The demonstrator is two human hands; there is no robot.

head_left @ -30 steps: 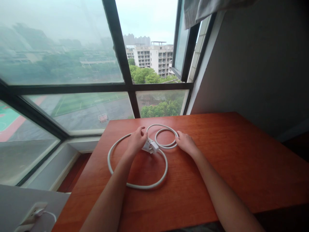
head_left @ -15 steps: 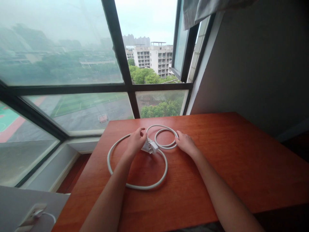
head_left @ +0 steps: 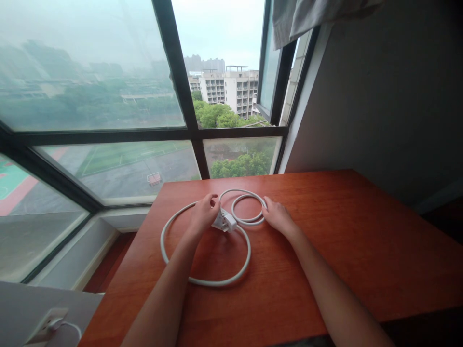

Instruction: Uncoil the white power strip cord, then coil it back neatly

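A white extension cord lies looped on the reddish-brown wooden table. Its thick cable [head_left: 220,283] makes a wide ring at the near left and a smaller double coil farther right. Between the loops sits a white socket block [head_left: 218,222] with a boxy white plug [head_left: 229,222] at its near side. My left hand [head_left: 206,212] is closed around the block's left side, the fingers curled and partly hidden. At the right edge of the small coil, my right hand [head_left: 277,214] pinches the cable between thumb and fingers.
The wooden table [head_left: 347,241] reaches up to a dark-framed window [head_left: 144,136], with one pane [head_left: 270,72] swung outward. A grey curtain [head_left: 307,19] hangs at top right. Low on the left, a wall socket [head_left: 48,325] has a white plug in it.
The view has tilted very slightly, so the scene sits a little lower. Both hands and the extension cord keep the same places on the table.
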